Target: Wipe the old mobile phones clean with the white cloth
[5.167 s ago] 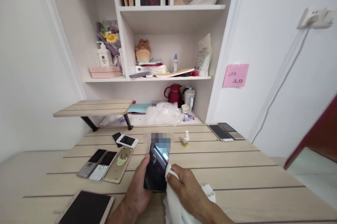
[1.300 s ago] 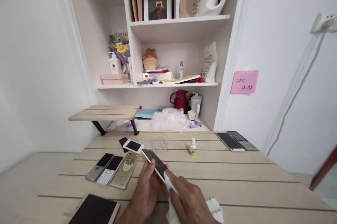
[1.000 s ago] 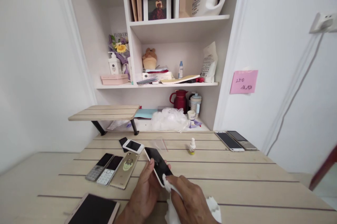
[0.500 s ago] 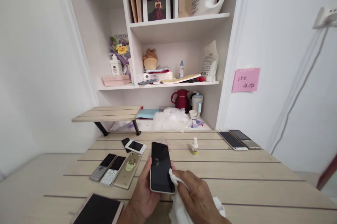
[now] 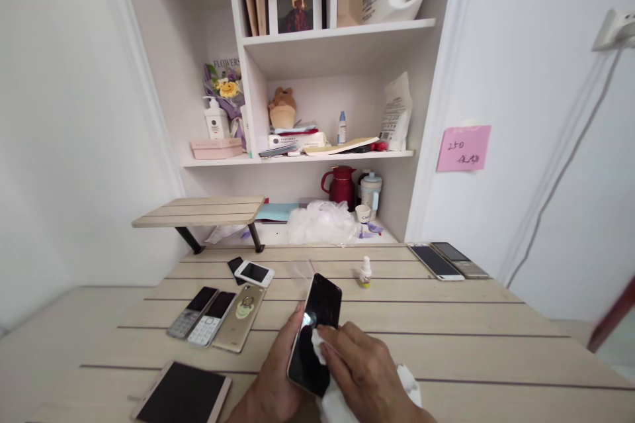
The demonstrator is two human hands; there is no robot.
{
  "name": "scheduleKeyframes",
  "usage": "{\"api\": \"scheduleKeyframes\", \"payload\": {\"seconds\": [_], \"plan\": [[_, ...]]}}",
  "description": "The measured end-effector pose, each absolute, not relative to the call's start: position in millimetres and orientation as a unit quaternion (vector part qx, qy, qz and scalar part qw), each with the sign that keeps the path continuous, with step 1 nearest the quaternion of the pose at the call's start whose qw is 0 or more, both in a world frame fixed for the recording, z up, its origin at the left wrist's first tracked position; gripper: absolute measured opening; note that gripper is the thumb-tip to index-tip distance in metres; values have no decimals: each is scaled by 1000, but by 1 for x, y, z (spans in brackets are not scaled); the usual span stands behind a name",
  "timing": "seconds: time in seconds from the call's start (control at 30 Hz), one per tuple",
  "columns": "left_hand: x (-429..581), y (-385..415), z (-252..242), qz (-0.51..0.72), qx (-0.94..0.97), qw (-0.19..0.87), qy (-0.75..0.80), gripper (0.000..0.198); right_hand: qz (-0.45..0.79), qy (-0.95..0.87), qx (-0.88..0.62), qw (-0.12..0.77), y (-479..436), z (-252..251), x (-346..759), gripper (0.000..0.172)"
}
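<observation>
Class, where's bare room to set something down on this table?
Bare: right of the right hand and cloth, nearer than the paired phones; also between those phones and the bottle. Crowded: left of the left hand, with several more phones.

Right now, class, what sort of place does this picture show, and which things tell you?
Probably a desk area in a home or small office: a pale slatted wooden tabletop stands before tall white shelves holding a white-framed rectangular photograph.
</observation>
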State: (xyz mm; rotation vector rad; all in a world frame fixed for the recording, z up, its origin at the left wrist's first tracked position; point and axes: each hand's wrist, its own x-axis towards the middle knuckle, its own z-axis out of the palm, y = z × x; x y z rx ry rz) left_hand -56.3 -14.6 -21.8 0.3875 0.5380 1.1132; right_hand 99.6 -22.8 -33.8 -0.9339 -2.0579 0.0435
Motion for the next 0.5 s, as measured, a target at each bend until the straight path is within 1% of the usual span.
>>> {"api": "scheduleKeyframes", "payload": {"seconds": [0.07, 0.13, 0.23, 0.3, 0.43, 0.5], "plan": [[-53, -16, -27, 521, 179, 797, 245, 25, -5, -786, -423, 451, -19, -36, 101, 25], [-48, -18, -29, 494, 181, 814, 247, 27, -6, -749, -459, 477, -16, -36, 103, 21], [-44, -21, -28, 459, 183, 836, 237, 28, 17, -745, -455, 487, -15, -34, 105, 17], [-43, -22, -26, 450, 182, 843, 233, 31, 35, -781, -418, 462, -19, -31, 104, 19], [-46, -20, -24, 412, 172, 865, 228, 44, 67, -869, -321, 371, -33, -22, 98, 19], [-48, -19, -25, 422, 170, 861, 227, 44, 83, -887, -300, 341, -37, -19, 97, 20]]}}
